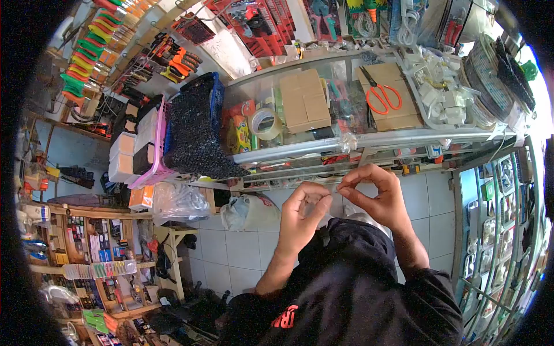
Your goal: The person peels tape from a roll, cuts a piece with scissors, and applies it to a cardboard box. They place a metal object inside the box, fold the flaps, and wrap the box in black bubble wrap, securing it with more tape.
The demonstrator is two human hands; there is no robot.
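My left hand (304, 212) is raised in front of my chest, its thumb and fingertips pinched together. Facing it, my right hand (378, 197) makes a similar pinch with the thumb and index finger. The fingertips of both hands are close to each other; whatever lies between them is too small or too clear to make out. Beyond the hands, scissors with orange handles (383, 99) rest on a piece of cardboard (405, 118) on the glass counter (254, 155). A roll of clear tape (266, 124) and a brown cardboard piece (304, 102) also lie there.
A tray of white fittings (445, 104) and a cable spool (490, 78) stand on the right. At left are a pink basket (157, 151) and a black bumpy sheet (196, 124). A white bag (251, 212) sits on the tiled floor (228, 251). Shelves of goods line both sides.
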